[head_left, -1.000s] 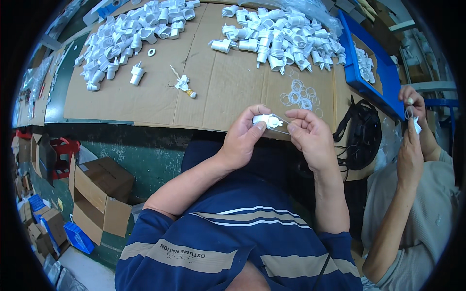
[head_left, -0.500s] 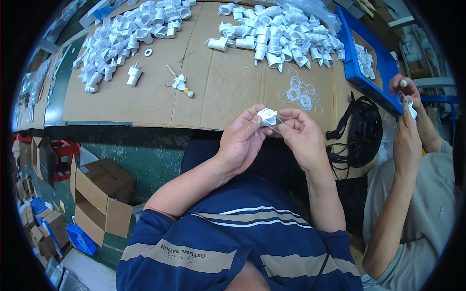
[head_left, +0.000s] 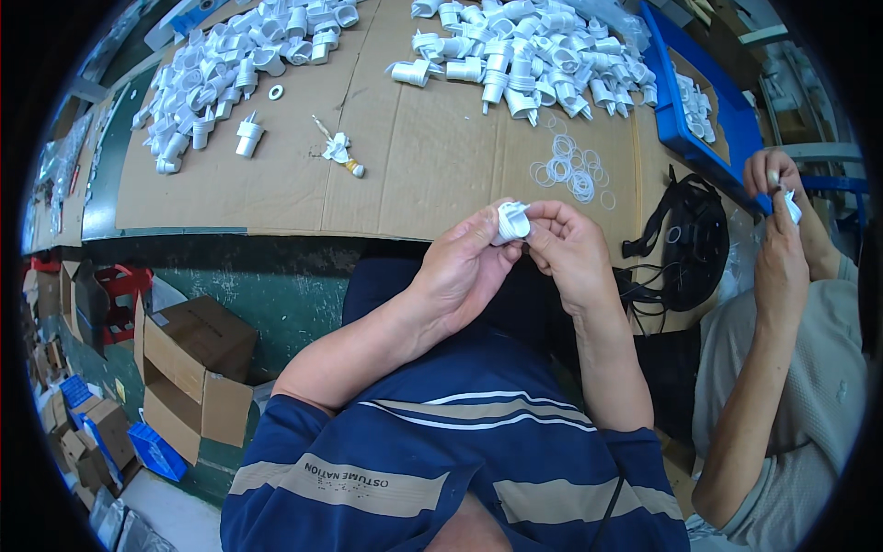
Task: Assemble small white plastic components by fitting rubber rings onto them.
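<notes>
Head view showed a white fitting (head_left: 512, 223) held up between the person's two hands, at the near edge of the desk (head_left: 104, 198). The left hand (head_left: 467, 265) had its grip pinching the fitting from the left. The right hand (head_left: 572, 247) had thumb and fingertips drawn close together at the fitting's right side; whether anything thin was caught between them could not be told. The fitting stood tilted, its ridged side in sight.

Done well, the work seemed to call for a steady left pinch, clear of the ridges, so that the right fingertips could go round evenly without tipping the piece. Too hard a squeeze might have made the plastic slip; too sharp a pull could have twisted it. Turning it little by little would likely have brought the hidden side into sight. Loose rings (head_left: 563, 171) lay on the cardboard (head_left: 441, 170) ahead of the right hand, handy for reaching.
</notes>
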A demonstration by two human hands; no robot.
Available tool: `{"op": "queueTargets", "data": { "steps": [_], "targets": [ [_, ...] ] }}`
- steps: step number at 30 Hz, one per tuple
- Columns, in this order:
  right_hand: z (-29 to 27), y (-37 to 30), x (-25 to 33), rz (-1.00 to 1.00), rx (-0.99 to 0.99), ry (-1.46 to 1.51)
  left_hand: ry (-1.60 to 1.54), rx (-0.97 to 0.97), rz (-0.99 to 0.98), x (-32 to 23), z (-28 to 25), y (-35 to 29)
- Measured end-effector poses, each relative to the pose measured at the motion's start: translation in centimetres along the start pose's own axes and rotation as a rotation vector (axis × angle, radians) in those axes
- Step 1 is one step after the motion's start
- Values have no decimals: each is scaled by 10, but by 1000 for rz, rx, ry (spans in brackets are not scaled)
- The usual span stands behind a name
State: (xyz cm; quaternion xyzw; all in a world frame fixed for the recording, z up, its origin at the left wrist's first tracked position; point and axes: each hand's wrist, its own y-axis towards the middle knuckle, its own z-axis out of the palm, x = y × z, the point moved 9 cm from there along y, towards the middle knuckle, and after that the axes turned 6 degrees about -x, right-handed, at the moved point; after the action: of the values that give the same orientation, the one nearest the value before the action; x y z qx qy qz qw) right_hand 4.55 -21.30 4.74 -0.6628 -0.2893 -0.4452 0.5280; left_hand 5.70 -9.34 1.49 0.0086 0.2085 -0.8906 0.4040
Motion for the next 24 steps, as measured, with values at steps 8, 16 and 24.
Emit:
{"op": "queueTargets", "data": {
  "steps": [8, 16, 24],
  "targets": [
    [7, 1, 1, 27, -17, 90, -195, -18, -111, 3, -6, 5],
    [4, 3, 2, -7, -81, 81, -188, -40, -133, 4, -4, 4],
    [2, 8, -8, 4, -51, 137, -169, -18, -146, 3, -5, 4]
  ]
}}
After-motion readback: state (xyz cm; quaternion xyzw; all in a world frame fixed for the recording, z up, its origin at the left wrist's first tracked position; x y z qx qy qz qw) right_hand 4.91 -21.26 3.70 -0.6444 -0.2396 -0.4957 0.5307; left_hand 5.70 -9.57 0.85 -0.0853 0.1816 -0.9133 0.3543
